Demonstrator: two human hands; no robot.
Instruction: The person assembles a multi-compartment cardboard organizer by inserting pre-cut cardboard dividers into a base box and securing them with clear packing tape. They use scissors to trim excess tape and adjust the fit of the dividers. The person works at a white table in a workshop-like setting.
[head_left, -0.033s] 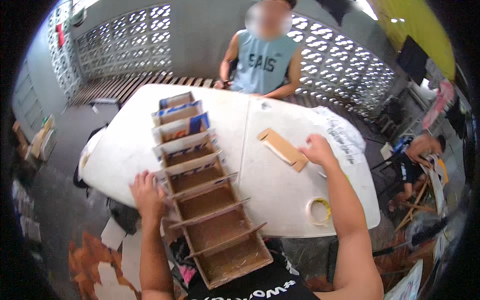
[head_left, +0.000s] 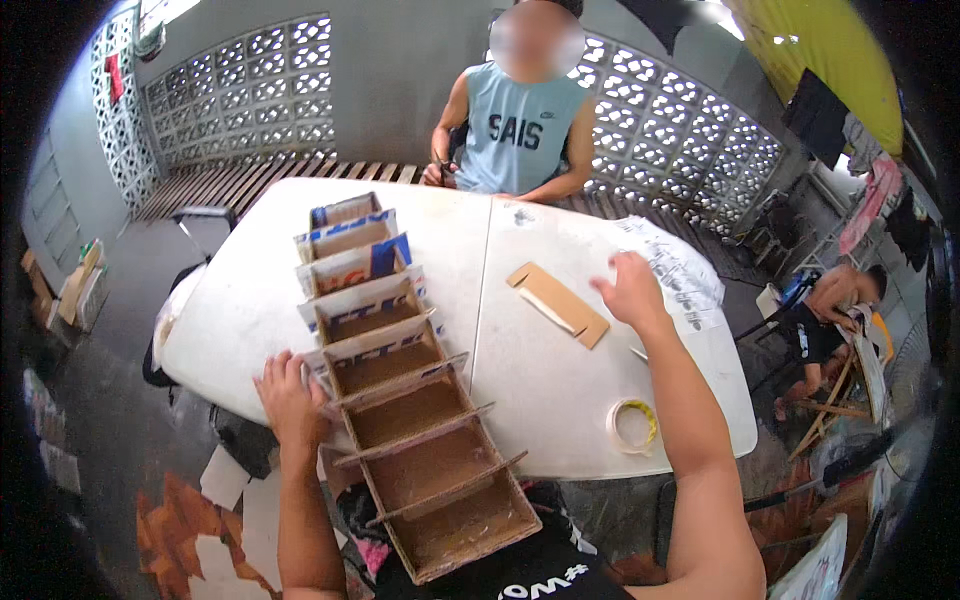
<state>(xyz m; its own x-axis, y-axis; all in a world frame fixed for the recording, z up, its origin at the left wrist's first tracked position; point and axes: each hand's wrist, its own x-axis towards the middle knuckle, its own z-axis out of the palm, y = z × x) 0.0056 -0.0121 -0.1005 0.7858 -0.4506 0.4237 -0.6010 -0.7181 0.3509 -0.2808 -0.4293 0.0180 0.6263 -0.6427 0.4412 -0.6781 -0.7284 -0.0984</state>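
A long brown cardboard tray (head_left: 445, 432) runs from the table over its near edge to my body. Cardboard dividers split it into several compartments, and the far ones show white and blue print. My left hand (head_left: 290, 398) rests by the tray's left side, fingers apart and holding nothing; its fingertips are close to a divider's end. Over the right half of the table, my right hand (head_left: 634, 292) is open and empty, thumb apart from the fingers. Just left of it lies a flat brown cardboard strip (head_left: 570, 302) with a pale torn patch.
On the white folding table (head_left: 240, 310) lie a tape roll (head_left: 632, 427), a small thin pale tool (head_left: 638, 353) and a sheet with handwriting (head_left: 680, 290). Across the table sits a person in a light blue sleeveless shirt (head_left: 522, 130). Another person (head_left: 845, 300) sits far right.
My right hand has lifted slightly away from the cardboard strip, its thumb and fingers further apart. The view has shifted a little; the tray and strip look otherwise the same.
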